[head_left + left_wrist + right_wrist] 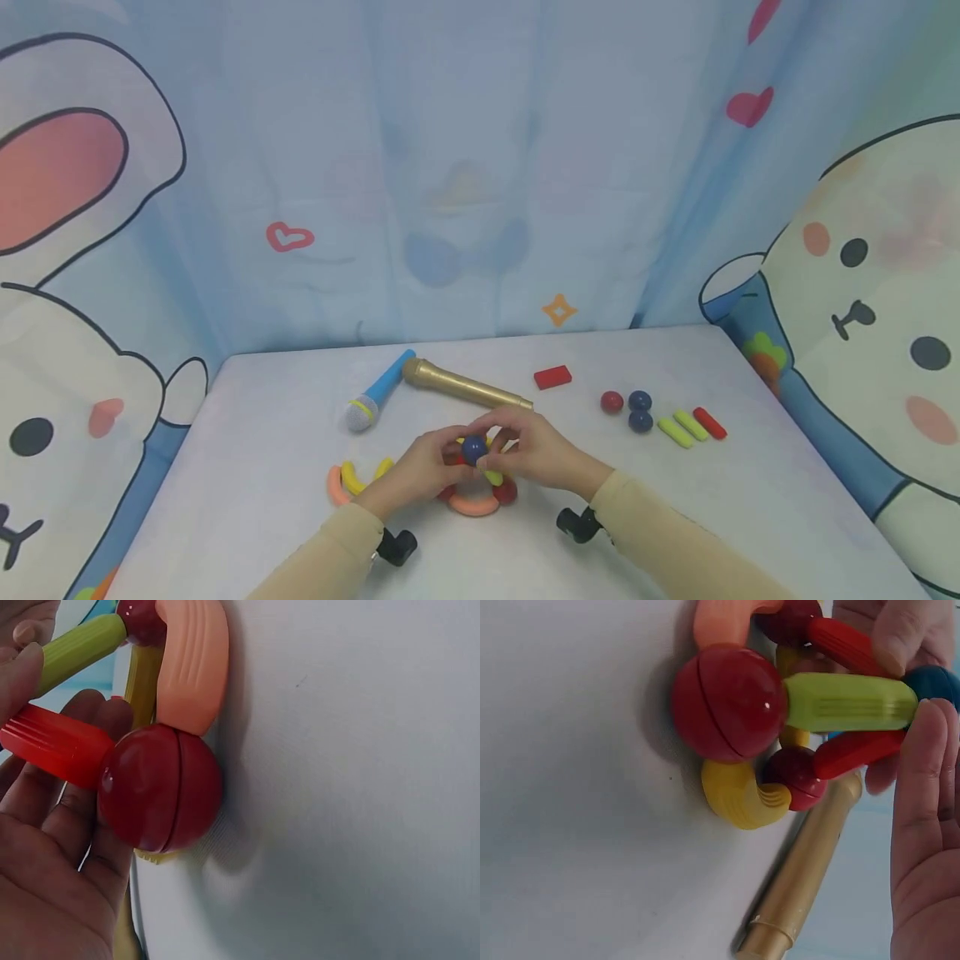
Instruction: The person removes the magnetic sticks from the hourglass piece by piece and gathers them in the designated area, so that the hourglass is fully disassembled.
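A blue ball (474, 450) tops a small frame of magnetic balls and rods on the table. My left hand (423, 467) holds the ball from the left, fingers beside a red rod (56, 742). From the right, my right hand (536, 446) pinches the ball where a light green rod (851, 701) meets it. Both red rods and the green rod slope down from the blue ball to dark red balls (727, 703). Around the base, a curved orange rod (474, 505) and a curved yellow rod (739, 799) link the red balls. The hands hide part of the frame.
Left of the frame lie loose curved yellow (351, 477) and orange (335, 486) rods. Behind are a blue toy microphone (382, 387) and a gold microphone (465, 386). A red block (552, 377), a red ball (612, 402), blue balls (641, 421) and short rods (690, 425) lie rightward.
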Available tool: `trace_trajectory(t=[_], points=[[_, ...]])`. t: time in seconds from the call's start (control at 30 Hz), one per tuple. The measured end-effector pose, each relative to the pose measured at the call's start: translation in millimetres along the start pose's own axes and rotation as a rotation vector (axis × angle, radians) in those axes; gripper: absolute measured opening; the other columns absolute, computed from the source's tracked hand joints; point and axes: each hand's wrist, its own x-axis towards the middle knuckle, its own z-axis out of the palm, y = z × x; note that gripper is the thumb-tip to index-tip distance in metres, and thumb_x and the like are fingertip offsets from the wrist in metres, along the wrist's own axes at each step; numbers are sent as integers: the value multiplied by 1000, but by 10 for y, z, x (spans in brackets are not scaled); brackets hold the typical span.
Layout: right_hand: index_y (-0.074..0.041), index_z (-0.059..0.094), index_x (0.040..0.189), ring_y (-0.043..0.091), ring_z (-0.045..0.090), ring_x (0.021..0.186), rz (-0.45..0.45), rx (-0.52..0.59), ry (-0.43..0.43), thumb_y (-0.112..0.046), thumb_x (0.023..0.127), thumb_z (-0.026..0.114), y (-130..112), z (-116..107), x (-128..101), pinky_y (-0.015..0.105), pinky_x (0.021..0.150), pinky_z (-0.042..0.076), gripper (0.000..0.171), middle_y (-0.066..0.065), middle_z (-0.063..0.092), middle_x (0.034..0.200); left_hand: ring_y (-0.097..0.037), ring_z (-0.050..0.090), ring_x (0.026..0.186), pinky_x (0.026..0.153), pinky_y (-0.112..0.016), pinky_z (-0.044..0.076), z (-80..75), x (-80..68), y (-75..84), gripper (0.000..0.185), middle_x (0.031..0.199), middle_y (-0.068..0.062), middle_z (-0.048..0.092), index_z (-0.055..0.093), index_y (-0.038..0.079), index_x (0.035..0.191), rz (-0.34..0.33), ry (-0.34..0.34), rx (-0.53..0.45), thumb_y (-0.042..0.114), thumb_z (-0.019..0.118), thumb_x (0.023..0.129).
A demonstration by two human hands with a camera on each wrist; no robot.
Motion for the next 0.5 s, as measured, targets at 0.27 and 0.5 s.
trace_trajectory(t=[0.27,0.5], points=[[-18,66,129,14,66,84,-6,-90,-36,-7,85,80,44,44,49,31,75,58,48,-6,62,117,-18,64,112,95,-41,50,21,16,-13,56,117,-2,71,54,12,141,-9,1,23,16,76,89],[-13,64,128,17,63,85,-33,-92,-27,-5,86,78,92,45,57,30,70,57,45,-1,62,116,-14,67,97,79,-29,54,49,39,-29,58,111,-2,72,52,9,141,-19,11,-24,15,76,89]])
